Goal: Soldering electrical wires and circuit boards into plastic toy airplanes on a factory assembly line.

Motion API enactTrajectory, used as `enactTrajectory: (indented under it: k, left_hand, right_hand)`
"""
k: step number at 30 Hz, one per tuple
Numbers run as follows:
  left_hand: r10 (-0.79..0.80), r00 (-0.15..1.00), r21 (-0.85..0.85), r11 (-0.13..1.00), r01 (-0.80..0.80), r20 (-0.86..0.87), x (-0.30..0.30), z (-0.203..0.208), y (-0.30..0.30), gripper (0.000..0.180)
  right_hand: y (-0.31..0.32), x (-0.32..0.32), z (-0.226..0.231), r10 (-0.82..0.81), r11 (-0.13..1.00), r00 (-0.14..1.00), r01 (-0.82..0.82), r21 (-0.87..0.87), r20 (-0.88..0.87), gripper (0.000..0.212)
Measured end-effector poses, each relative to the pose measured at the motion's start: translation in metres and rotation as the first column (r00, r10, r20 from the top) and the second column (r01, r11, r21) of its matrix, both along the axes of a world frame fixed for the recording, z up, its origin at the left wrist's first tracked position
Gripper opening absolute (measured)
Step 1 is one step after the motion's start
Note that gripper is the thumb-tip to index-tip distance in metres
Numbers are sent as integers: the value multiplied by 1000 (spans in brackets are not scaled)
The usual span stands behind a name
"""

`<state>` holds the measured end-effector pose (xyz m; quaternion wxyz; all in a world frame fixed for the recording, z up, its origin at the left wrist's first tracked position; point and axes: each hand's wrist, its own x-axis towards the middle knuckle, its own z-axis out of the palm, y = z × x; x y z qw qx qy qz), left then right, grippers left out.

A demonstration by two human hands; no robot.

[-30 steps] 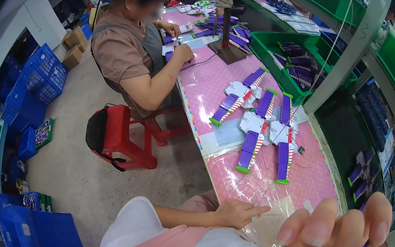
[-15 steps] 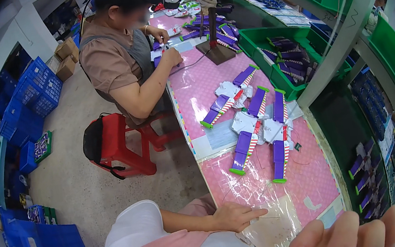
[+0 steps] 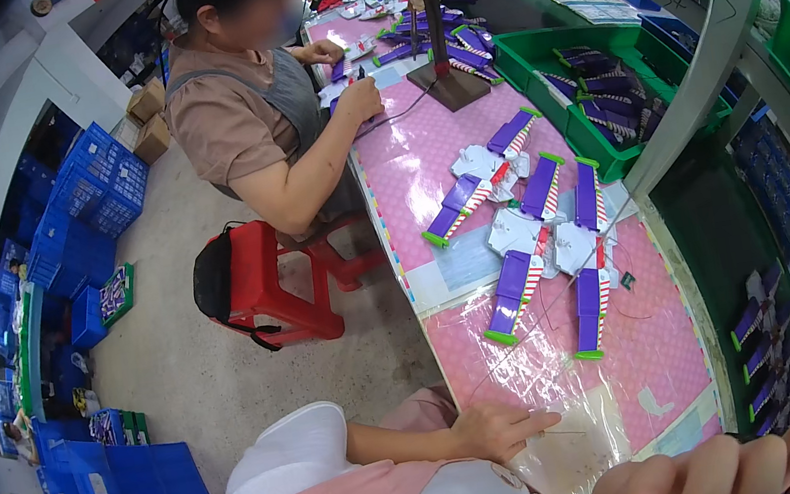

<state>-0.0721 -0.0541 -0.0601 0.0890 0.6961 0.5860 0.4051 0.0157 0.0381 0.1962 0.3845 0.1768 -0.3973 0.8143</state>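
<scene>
My left hand (image 3: 503,429) rests at the near edge of the pink-covered table, index finger stretched to the right and the other fingers partly bent under. A thin wire lies by its fingertip on a clear plastic sheet (image 3: 583,438); no held thing shows. Close to the camera at the lower right, my right hand (image 3: 715,477) is raised with curled fingers; its palm and anything in it are hidden. Beyond my hands lie several purple-and-white toy wing assemblies (image 3: 514,230) with green tips and red-striped edges, thin wires among them.
Across the table's far left, a co-worker (image 3: 245,116) handles small parts. A dark stand (image 3: 441,69) and a green bin (image 3: 588,109) of purple wings stand farther back. A metal post (image 3: 701,52) rises at the right. A red stool (image 3: 269,285) and blue crates (image 3: 88,184) are on the left.
The whole view has shifted, so table and wings sit farther right. The co-worker's hands have moved apart. My two hands keep nearly the same pose.
</scene>
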Motion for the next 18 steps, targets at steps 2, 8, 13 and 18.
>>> enactTrajectory:
  k: [2,8,13,18]
  left_hand:
    - [9,1000,19,1000,-9,11,0,3,1,39]
    - [3,1000,-3,1000,-3,11,-1,1,1,39]
    - [-3,1000,8,1000,3,18,0,-2,1,39]
    - [17,1000,-1,1000,-17,-17,0,-4,1,33]
  right_hand:
    - [8,-5,-19,101,995,982,-97,32,-160,33]
    - [5,-16,-27,109,993,959,-119,-24,-261,39]
    - [15,-18,-34,173,982,947,-145,120,-270,37]
    - [5,-7,-19,152,977,981,-168,-132,-124,30]
